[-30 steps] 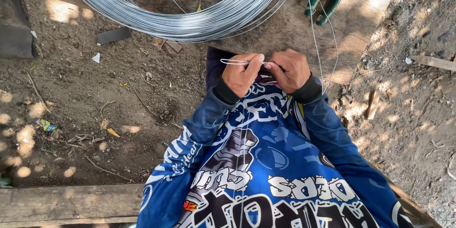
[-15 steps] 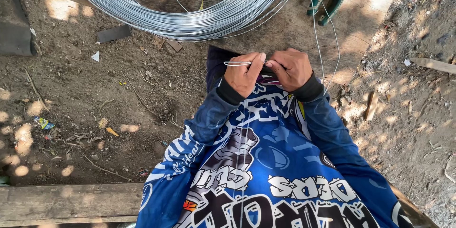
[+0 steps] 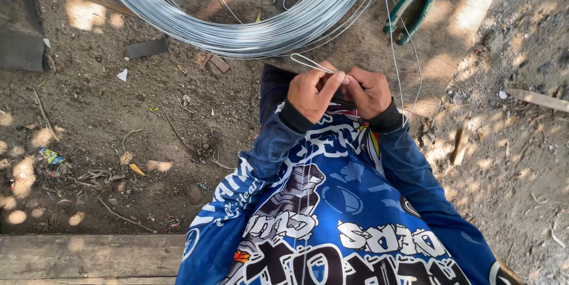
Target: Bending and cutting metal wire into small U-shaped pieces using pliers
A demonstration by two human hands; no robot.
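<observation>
My left hand [image 3: 313, 92] and my right hand [image 3: 367, 90] meet in front of my chest, both pinching a thin bent piece of steel wire [image 3: 309, 63]. Its folded loop sticks out to the upper left of my left fingers. A long wire strand [image 3: 393, 53] runs from near my right hand up toward the big coil of silvery wire [image 3: 249, 21] lying on the ground above my hands. My arms are in blue printed sleeves with black cuffs.
Green-handled pliers [image 3: 415, 3] lie on the ground at the upper right. A wooden plank [image 3: 89, 258] runs along the bottom left. Dirt ground holds scraps, twigs and a small dark flat piece [image 3: 146, 48]. A wood offcut [image 3: 536, 99] lies at the right.
My hands have drawn closer together and shifted a little; the wire loop now angles up and left from my left fingers instead of lying flat across them.
</observation>
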